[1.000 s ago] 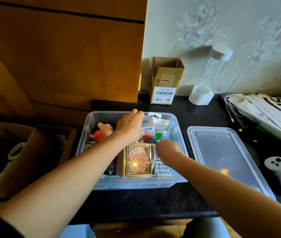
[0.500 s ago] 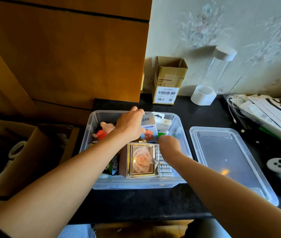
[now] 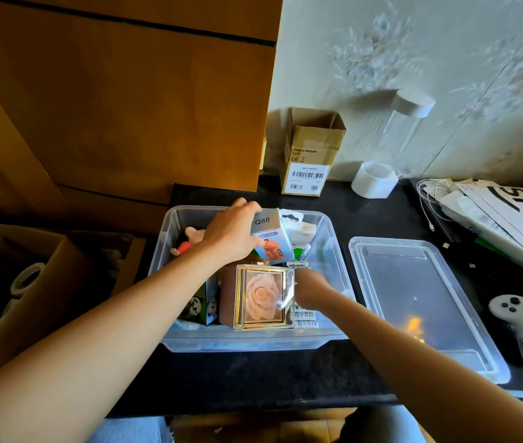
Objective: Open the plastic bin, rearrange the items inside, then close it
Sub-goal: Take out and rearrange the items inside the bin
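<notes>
**Visitor:** What stage had the person reached?

**Onlooker:** The middle one, the rearranging. The plastic bin [image 3: 333, 238] stood open on the dark counter [image 3: 253, 375], and its clear lid [image 3: 420, 302] lay flat just to the right of it, well off the rim.

**Visitor:** And the hands?

**Onlooker:** The left hand [image 3: 233, 235] was inside the far half of the bin, fingers curled over the top and side of a small grey and blue fan box [image 3: 271, 238] marked Q88, which sat tilted. The right hand [image 3: 309, 287] was low in the near right part, tucked behind a clear case with a rose [image 3: 263, 300] that stood upright against the front wall. Its fingers were hidden by that case, so I could not tell whether it held anything or how far open it was.

**Visitor:** What else was in there?

**Onlooker:** A plush toy [image 3: 189, 239] at the far left, a panda-print box [image 3: 204, 306] beside the rose case, and white packets [image 3: 306, 314] along the right.

**Visitor:** What did the next move call for?

**Onlooker:** I judged the fan box needed settling level below the rim, with nothing standing proud, before the lid could go on.
</notes>
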`<state>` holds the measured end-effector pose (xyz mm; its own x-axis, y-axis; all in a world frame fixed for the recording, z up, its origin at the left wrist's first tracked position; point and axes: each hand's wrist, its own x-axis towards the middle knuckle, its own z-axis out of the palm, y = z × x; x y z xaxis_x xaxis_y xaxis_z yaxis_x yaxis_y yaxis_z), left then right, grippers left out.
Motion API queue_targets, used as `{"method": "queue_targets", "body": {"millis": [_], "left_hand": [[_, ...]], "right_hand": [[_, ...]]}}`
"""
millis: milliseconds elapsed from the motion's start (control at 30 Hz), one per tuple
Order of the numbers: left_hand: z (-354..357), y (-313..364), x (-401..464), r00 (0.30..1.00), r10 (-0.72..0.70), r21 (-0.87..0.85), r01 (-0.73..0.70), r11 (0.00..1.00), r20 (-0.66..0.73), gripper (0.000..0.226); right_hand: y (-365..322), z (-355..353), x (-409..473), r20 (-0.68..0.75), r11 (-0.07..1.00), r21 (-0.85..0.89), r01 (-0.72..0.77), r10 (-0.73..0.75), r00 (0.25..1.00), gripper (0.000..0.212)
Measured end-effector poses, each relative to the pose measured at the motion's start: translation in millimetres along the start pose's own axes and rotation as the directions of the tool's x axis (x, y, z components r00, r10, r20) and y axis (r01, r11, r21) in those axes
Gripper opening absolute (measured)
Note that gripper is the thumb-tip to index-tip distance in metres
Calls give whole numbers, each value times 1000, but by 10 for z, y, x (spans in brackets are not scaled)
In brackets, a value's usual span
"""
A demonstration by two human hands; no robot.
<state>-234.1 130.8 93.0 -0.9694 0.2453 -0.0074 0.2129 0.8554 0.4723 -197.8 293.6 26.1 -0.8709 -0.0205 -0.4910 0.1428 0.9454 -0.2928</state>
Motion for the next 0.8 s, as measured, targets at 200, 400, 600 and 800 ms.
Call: {"method": "queue_targets", "body": {"millis": [200,400,600,800], "left_hand": [[36,-62,56,999,-35,0,35,999,33,53],[25,-8,110,997,74,-3,-74,997,23,53],[150,163,153,991,112,114,-120,986,76,54],[216,226,172,992,66,240,-90,967,104,54]], "right_hand": [[-113,-11,-52,206,965,261,28,-84,975,40],[-110,-38,-68,263,967,248,59,-126,956,28],[-78,-55,-85,347,956,291,22,-127,929,42],[-90,-57,-93,360,959,283,19,-124,924,42]]}}
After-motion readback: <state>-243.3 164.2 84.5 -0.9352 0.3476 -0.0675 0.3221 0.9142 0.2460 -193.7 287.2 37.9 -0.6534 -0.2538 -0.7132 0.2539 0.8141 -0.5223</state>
